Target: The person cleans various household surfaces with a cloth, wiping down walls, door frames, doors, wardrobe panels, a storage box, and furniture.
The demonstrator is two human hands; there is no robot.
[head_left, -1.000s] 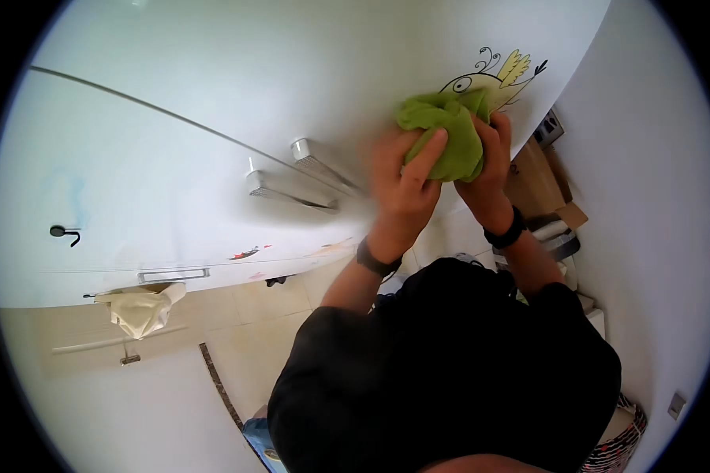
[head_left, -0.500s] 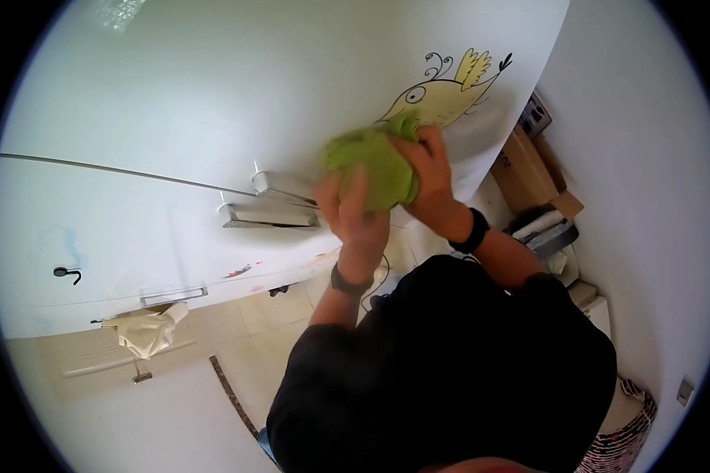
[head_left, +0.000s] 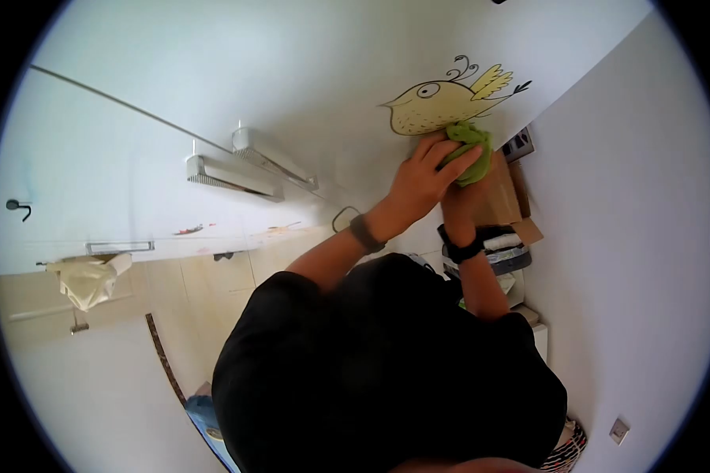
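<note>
A crumpled green cloth (head_left: pixel 475 150) is bunched up beside the lower right of a yellow bird drawing (head_left: pixel 438 106) on the white cabinet front (head_left: pixel 315 71). My left hand (head_left: pixel 424 180) grips the cloth, its thumb and fingers pressed around the left side. From below, my right hand (head_left: pixel 461 206) meets the cloth's underside and closes on it. Its fingers are mostly hidden behind the cloth and the left hand. Both wrists wear dark bands.
Two metal handles (head_left: pixel 276 162) stick out from the cabinet left of my hands. A cardboard box (head_left: pixel 497 193) stands at the right, near the wall (head_left: pixel 607 213). A black hook (head_left: pixel 20 207) and a cream cloth (head_left: pixel 88 280) are at far left.
The green cloth and both hands have moved right, from over the bird's beak and belly to its lower right. The whole bird now shows. The view has shifted, and the cloth is bunched smaller.
</note>
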